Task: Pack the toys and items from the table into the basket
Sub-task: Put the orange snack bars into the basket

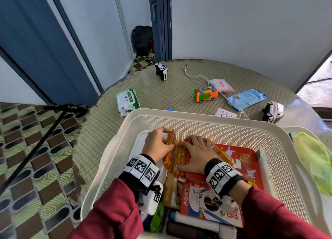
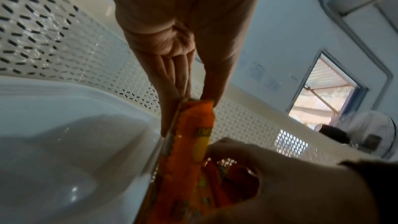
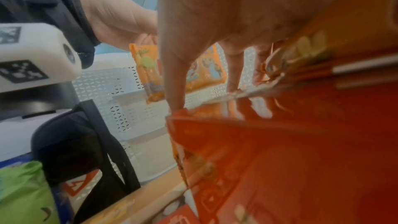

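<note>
A white perforated basket point(image 1: 179, 113) stands at the near edge of the woven-topped table, and both hands are inside it. My left hand point(image 1: 168, 138) pinches the top of an orange snack packet point(image 1: 171, 137) between thumb and fingers point(image 2: 183, 74), holding it upright next to a white container point(image 2: 64, 134). My right hand point(image 1: 181, 154) arches over more orange packets point(image 1: 177, 158) lying on a red box point(image 1: 239, 159), with thumb and fingers around them. In the right wrist view the upright orange packet point(image 3: 146, 67) stands against the basket wall.
A coloured-pencil box point(image 1: 201, 202) lies in the basket. On the table beyond: green wipes pack point(image 1: 128, 100), black-and-white toy car point(image 1: 161, 71), orange-green toy bus point(image 1: 206, 94), pink pack point(image 1: 221, 85), blue pack point(image 1: 247, 98), white toy car point(image 1: 273, 111), white cable point(image 1: 195, 77). A green bag point(image 1: 314, 159) lies right.
</note>
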Action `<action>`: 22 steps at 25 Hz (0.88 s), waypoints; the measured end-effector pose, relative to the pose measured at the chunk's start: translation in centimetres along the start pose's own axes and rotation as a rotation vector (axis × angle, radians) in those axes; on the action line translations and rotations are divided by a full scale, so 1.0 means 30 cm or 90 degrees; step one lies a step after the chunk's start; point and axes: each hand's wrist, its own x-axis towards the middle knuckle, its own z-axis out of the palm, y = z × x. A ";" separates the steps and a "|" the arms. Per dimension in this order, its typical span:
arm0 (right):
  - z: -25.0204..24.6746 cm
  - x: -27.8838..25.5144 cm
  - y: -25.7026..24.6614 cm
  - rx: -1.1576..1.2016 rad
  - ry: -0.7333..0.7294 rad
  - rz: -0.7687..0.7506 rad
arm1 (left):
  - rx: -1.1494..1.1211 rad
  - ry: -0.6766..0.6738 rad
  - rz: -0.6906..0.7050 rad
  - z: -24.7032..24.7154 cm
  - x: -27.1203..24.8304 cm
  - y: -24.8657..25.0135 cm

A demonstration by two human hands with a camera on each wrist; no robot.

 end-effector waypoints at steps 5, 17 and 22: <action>0.007 -0.002 -0.003 0.000 0.004 0.005 | 0.091 -0.024 0.074 0.055 -0.001 -0.019; 0.004 -0.007 0.002 -0.004 -0.009 -0.006 | 0.345 -0.130 0.097 0.026 0.006 -0.041; -0.039 -0.022 0.007 -0.007 0.002 -0.026 | 0.356 -0.194 0.126 0.027 0.037 -0.049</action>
